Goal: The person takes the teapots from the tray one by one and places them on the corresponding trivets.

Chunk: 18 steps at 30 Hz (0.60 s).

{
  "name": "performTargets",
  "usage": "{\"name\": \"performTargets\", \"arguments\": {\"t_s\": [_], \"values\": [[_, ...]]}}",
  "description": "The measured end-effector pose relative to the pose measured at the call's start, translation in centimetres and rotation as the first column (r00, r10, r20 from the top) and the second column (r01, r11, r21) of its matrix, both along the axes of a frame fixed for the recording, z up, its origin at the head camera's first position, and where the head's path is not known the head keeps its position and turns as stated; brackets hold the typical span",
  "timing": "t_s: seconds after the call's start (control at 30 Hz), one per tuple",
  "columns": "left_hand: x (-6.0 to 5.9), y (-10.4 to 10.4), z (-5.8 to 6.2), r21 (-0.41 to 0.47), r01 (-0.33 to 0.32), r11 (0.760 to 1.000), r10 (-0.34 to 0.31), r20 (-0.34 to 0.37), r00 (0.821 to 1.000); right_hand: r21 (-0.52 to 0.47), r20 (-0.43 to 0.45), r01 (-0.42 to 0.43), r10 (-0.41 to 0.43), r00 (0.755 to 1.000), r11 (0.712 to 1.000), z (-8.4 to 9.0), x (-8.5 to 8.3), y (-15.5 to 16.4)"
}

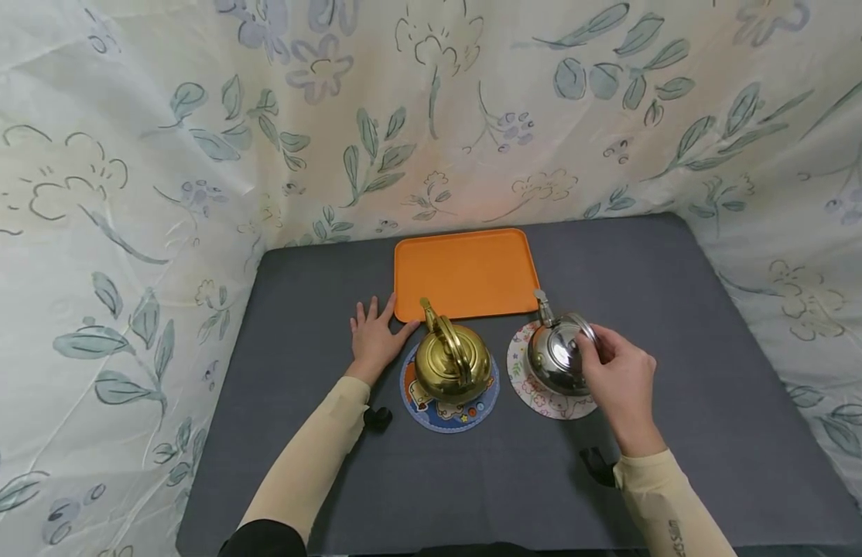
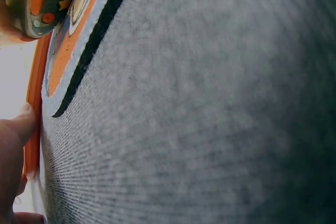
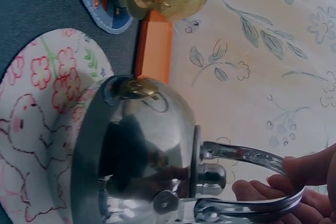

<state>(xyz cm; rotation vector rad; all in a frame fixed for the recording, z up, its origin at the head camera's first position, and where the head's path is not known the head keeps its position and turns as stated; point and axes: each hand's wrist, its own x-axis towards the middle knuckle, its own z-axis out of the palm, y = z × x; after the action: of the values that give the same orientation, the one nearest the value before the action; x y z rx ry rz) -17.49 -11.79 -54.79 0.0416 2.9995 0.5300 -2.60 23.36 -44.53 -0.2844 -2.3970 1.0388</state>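
Head view looks forward and down from above onto the orange tray [image 1: 464, 272] at the tabletop's [image 1: 682, 325] far middle. Left wrist view skims the cloth, very close, tray edge [image 2: 34, 98] at left. Right wrist view sits tight beside the silver kettle [image 3: 136, 150], sharing the tray's corner [image 3: 153, 51].

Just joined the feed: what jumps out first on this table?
Two shiny kettles side by side: a gold kettle on a blue coaster, and a silver kettle on a floral coaster, its handle gripped by the right hand. Behind them lies an orange tray, the left hand touching its corner.
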Motion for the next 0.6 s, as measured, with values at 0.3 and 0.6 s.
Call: {"name": "performTargets", "arguments": {"t_s": [0.3,0.6], "values": [[-0.7,0.0,-0.5,-0.015,0.005,1.000,-0.005,0.031,1.000,0.009,0.013,-0.023,0.023,1.000,1.000,-0.8,-0.7,0.5],[1.0,0.4,3.0,-0.026,0.107,0.994,-0.109,-0.084,0.991,0.165,-0.103,-0.061,0.079,0.992,0.984,-0.5,0.2,3.4]]}}
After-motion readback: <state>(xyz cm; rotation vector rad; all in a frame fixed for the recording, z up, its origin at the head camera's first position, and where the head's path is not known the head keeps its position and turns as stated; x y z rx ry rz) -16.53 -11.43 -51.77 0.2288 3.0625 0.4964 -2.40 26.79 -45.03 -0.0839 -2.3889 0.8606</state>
